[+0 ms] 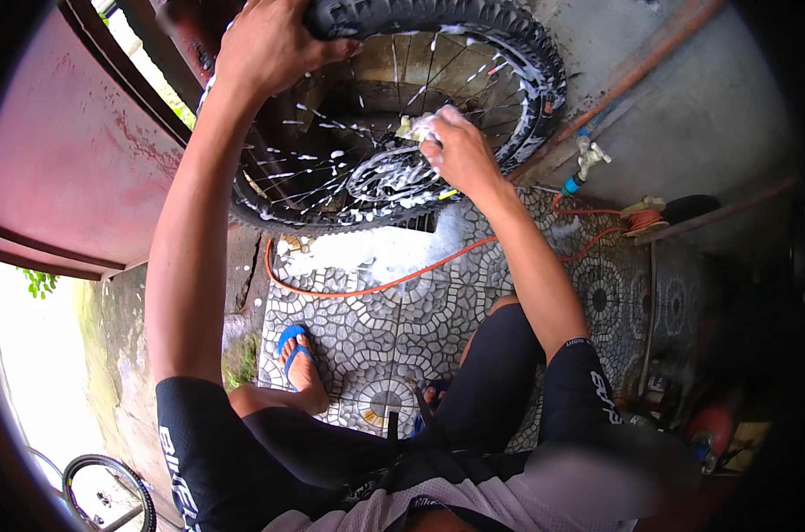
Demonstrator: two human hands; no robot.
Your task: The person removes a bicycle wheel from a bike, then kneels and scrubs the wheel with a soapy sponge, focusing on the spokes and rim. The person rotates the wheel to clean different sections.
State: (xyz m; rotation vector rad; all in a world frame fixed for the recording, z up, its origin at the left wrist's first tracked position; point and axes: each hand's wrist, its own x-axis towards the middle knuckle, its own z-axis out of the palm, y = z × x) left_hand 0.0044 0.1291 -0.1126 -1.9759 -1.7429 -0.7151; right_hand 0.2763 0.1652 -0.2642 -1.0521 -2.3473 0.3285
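A bicycle wheel (544,84) with a knobby black tyre is held up in front of me, white foam on its spokes, rim and tyre. My left hand (269,49) grips the tyre at the upper left, thumb along its inner side; some of its fingers are hidden. Near the hub my right hand (460,151), covered in suds, is closed on a pale yellow sponge (411,129). Just below it is the foamy sprocket cassette (389,177). The sponge is mostly hidden by my fingers and foam.
An orange hose (376,291) curves across the patterned tile floor (349,355), beside spilled foam (367,253). A tap (589,158) with a blue connector is on the grey wall at right. A red metal panel (74,151) stands at left; another bicycle wheel (110,461) is at lower left.
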